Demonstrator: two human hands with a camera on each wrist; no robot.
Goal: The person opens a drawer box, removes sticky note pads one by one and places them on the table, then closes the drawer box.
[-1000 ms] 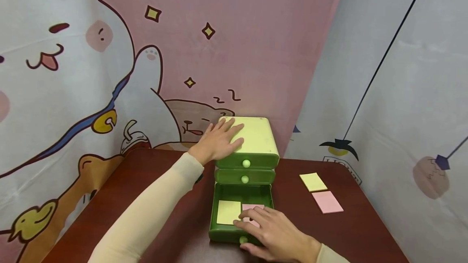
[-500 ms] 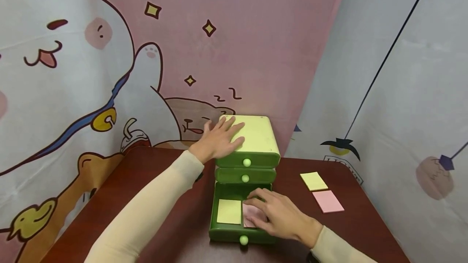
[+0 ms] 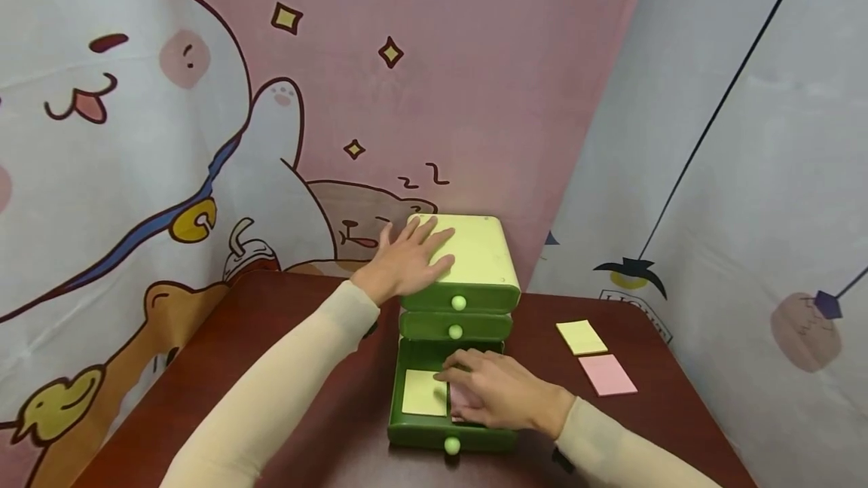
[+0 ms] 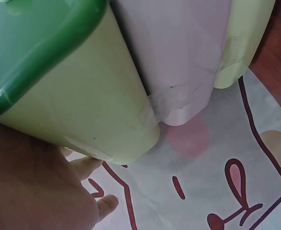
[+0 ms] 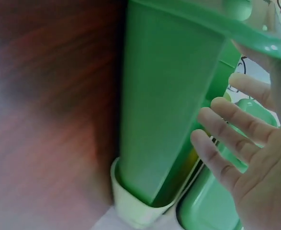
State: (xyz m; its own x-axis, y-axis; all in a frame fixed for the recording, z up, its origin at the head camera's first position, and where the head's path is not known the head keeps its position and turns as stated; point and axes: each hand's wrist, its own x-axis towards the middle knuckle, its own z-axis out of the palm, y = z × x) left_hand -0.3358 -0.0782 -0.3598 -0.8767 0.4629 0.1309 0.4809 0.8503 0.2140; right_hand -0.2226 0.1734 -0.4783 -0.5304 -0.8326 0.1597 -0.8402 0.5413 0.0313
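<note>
A small green drawer cabinet with a pale yellow top (image 3: 475, 247) stands on the table. My left hand (image 3: 404, 262) rests on that top at its left edge, fingers spread. The bottom drawer (image 3: 423, 431) is pulled out; a yellow sticky-note pad (image 3: 423, 394) and a pink sticky-note pad (image 3: 461, 398) lie side by side in it. Over the pink pad is my right hand (image 3: 505, 394), covering most of it. Its index fingertip reaches above the yellow pad's edge. In the right wrist view, the fingers (image 5: 219, 127) look nearly straight beside the green drawer wall (image 5: 169, 96).
The two upper drawers (image 3: 427, 327) are closed. To the right of the cabinet, another yellow pad (image 3: 581, 337) and another pink pad (image 3: 608, 375) lie on the dark red-brown table (image 3: 556, 398). A printed cartoon cloth (image 3: 475, 81) hangs behind the table.
My right hand has moved from the bottom drawer's front knob up and in over the pink pad, then slightly left. The left hand has stayed on the cabinet top.
</note>
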